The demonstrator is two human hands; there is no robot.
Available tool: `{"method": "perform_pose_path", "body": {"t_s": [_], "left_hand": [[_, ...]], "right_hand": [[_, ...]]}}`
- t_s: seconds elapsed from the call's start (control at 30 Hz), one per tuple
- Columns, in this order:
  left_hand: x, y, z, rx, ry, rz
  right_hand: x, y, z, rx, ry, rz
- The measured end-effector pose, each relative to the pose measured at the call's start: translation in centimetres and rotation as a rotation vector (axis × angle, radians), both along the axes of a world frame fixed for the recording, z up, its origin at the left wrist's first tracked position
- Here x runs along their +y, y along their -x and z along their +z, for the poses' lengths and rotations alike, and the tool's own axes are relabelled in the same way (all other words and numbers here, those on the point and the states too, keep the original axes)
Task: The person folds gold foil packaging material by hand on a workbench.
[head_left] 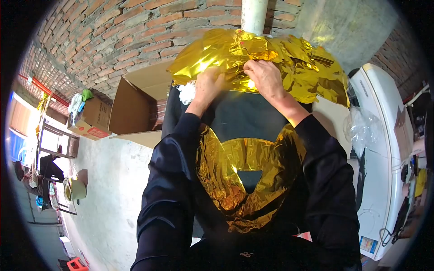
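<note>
The brick wall (135,38) stood behind the dark work surface (253,113). Crumpled gold foil sheets (266,47) covered its far end; a cut gold foil piece (266,158) lay nearer your body. Your right hand (266,79) touched the sheets, fingers bent and drawn together. Your left hand (209,85), blurred, had curled fingers. Whether either hand pinched foil could not be determined.
</note>
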State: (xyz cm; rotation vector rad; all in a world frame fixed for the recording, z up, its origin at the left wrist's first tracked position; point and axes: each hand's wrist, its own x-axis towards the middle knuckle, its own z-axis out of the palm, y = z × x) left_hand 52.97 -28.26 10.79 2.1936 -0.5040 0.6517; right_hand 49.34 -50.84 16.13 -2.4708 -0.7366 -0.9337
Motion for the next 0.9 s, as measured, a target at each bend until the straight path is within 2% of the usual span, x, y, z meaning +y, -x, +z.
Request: {"method": "perform_pose_path", "body": {"t_s": [0.1, 0.2, 0.33, 0.37, 0.47, 0.5, 0.67, 0.7, 0.8, 0.83, 0.87, 0.9], "left_hand": [[0.2, 1.1, 1.0, 0.208, 0.04, -0.079], [-0.5, 1.9, 1.9, 0.14, 0.014, -0.116], [-1.2, 0.8, 0.8, -0.235, -0.184, -0.016], [-1.2, 0.3, 0.6, -0.186, -0.155, -0.008], [-1.3, -0.7, 1.0, -0.053, -0.065, 0.05], [-1.5, -0.7, 1.4, -0.019, -0.035, 0.091], [-1.4, -1.3, 3.5, 0.113, 0.246, 0.08], [-1.4, -1.0, 4.5, 0.174, 0.291, 0.087], [0.3, -3.9, 4.4, 0.115, 0.253, 0.089], [1.0, -5.0, 4.7, 0.134, 0.336, 0.039], [2.4, -5.8, 5.1, 0.206, 0.309, 0.078], [3.3, -6.5, 5.5, 0.198, 0.449, 0.041]], "right_hand": [[-0.3, -0.2, 0.4, -0.011, 0.015, 0.021], [-0.2, -0.4, 0.7, -0.016, -0.025, 0.049], [0.2, -0.6, 1.6, 0.025, -0.016, -0.027], [0.3, -0.6, 1.7, 0.038, 0.002, -0.06], [1.0, 0.2, 2.5, -0.383, -0.001, -0.063], [1.1, 0.8, 2.4, -0.375, 0.023, -0.027], [1.6, 2.7, -0.3, -0.202, 0.234, 0.132], [1.4, 2.3, -1.3, -0.085, 0.305, 0.096], [1.5, 0.6, -3.5, 0.044, 0.251, 0.008], [1.4, 0.2, -3.8, 0.104, 0.295, -0.029], [1.2, -0.2, -4.1, 0.164, 0.339, -0.066], [1.1, -0.5, -4.4, 0.224, 0.384, -0.102]]}}
